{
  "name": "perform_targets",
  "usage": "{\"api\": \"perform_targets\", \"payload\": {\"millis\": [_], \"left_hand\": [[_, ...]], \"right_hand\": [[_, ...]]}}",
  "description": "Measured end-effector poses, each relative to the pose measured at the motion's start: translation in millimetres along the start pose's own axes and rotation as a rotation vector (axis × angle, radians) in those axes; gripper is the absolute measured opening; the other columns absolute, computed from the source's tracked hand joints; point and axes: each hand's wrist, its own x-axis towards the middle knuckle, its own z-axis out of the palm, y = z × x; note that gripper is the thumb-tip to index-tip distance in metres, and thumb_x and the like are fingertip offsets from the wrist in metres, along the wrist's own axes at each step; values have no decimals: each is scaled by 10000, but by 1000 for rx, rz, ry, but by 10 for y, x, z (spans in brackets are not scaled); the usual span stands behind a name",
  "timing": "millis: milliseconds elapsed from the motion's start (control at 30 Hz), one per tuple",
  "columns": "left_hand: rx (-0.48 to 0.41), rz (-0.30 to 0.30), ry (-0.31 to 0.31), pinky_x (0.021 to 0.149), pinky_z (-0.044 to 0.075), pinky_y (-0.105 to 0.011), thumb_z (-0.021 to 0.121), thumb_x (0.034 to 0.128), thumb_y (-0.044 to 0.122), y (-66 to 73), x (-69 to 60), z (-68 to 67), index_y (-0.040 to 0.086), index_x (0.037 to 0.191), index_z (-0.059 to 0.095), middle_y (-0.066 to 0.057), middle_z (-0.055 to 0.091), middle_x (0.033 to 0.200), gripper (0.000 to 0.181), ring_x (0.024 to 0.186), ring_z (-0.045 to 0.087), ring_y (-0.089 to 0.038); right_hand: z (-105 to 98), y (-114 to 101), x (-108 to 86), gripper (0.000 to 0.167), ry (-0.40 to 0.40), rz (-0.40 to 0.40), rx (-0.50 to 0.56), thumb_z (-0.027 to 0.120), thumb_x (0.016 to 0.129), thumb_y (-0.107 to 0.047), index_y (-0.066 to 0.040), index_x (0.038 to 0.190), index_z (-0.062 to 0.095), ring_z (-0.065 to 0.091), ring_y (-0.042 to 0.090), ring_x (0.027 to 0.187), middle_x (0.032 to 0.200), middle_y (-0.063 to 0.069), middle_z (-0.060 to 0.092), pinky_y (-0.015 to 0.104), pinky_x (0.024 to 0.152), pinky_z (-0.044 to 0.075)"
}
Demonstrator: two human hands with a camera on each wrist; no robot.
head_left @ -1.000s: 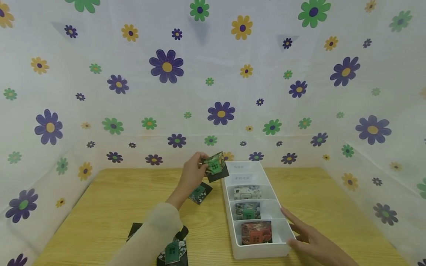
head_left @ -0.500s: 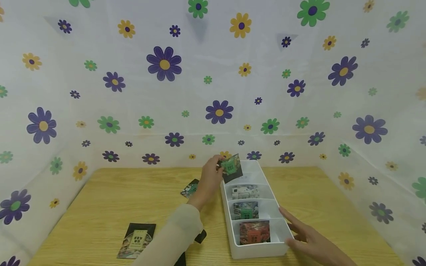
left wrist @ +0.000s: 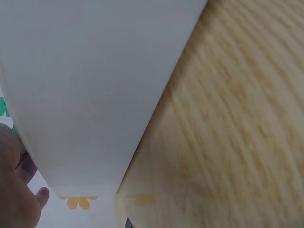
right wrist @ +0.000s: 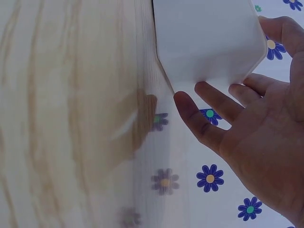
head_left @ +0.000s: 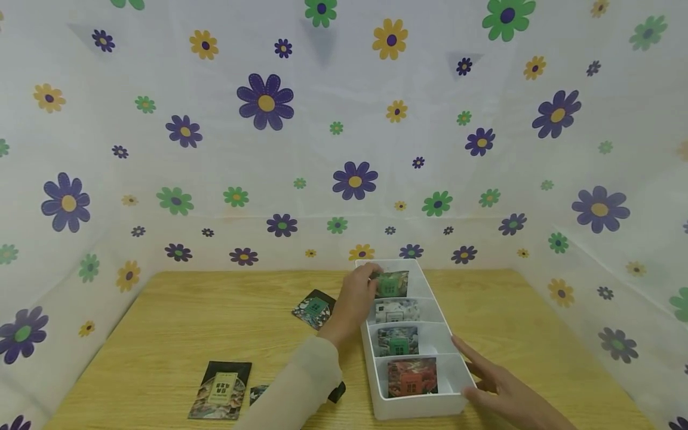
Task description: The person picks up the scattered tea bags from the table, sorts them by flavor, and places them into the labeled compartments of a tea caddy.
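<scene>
My left hand (head_left: 357, 295) reaches over the left wall of a long white divided box (head_left: 419, 408). Its fingers pinch the left edge of a small packet with a green label (head_left: 393, 285), which stands inside the rearmost compartment. In the left wrist view, the box's outer wall (left wrist: 95, 85) fills much of the picture and hides that packet almost wholly. My right hand (head_left: 497, 382) touches the box's near right corner with spread fingers. The right wrist view has its fingertips and thumb against the white wall (right wrist: 209, 42).
Other compartments hold a whitish packet (head_left: 396, 310), a green-labelled packet (head_left: 399, 341) and a red packet (head_left: 412, 376). On the wooden table (head_left: 177, 334) lie a dark green-labelled packet (head_left: 313, 309) and a pale-labelled packet (head_left: 220, 391). More packets show partly behind the left sleeve (head_left: 301, 382).
My left hand has carried the green-labelled packet rightward over the box wall, then lowered it into the rear compartment. My right hand has stayed at the box corner.
</scene>
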Motion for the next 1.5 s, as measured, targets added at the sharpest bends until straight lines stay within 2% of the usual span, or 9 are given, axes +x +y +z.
{"api": "perform_targets", "payload": {"millis": [133,267,467,567,700,800,1033,1267,1500], "left_hand": [[70,-42,-67,818,566,-305,606,1043,52,-19,-22,41,105,1190,676,-56,728,1123,171,923,658,-129],[230,-25,-139,774,556,-295,618,1047,108,-10,0,46,127,1161,713,-23,754,1038,150,798,629,-115],[462,89,-71,869,531,-350,659,1020,111,8,11,49,121,1161,770,-34,726,1107,180,984,631,-212],[401,82,-11,961,512,-370,654,1017,74,-10,-12,25,78,1205,749,-75,672,1175,210,1083,591,-246],[204,-38,21,1022,498,-397,608,1038,58,-64,-45,-93,45,1264,706,-97,631,1237,247,1172,557,-264],[144,-138,19,1055,479,-414,594,1043,66,-148,-60,-232,54,1291,688,-89,627,1286,266,1238,540,-269],[40,-311,-40,1000,502,-504,608,1032,71,-435,-160,-653,8,1347,643,-187,636,1295,323,1215,578,-356],[62,-434,-107,1031,483,-538,659,995,60,-639,-300,-959,-27,1386,601,-237,610,1356,405,1266,564,-420],[122,-524,-200,1052,465,-555,730,964,130,-723,-406,-1057,-87,1393,562,-300,565,1392,509,1289,535,-471]], "right_hand": [[-5,0,-5,728,-4,1,2,440,1129,-219,-153,1663,-50,245,650,1417,1669,325,-8,406,1013,500],[-12,4,0,730,-7,1,20,441,1128,-213,-150,1662,-52,230,650,1423,1671,319,-14,332,996,487],[-13,10,2,724,-8,6,24,432,1132,-229,-155,1661,-57,242,651,1418,1667,328,-8,411,1006,515],[-7,12,7,722,-14,-5,36,428,1133,-214,-137,1658,-62,242,653,1415,1662,338,-12,324,990,508],[-5,16,11,721,-25,-13,49,426,1133,-201,-129,1656,-64,230,657,1416,1661,341,-17,247,961,476],[-13,19,12,716,-26,-10,58,424,1134,-209,-148,1661,-56,206,654,1427,1665,332,-15,288,987,485],[-8,2,13,716,-6,11,44,430,1133,-227,-141,1664,-43,205,641,1437,1669,323,-6,554,1044,478],[0,26,27,726,8,8,26,442,1129,-237,-104,1658,-37,207,658,1424,1660,339,-9,660,1032,442],[8,10,26,723,15,22,15,441,1130,-257,-103,1660,-25,222,640,1432,1669,321,1,634,1042,447]]}}
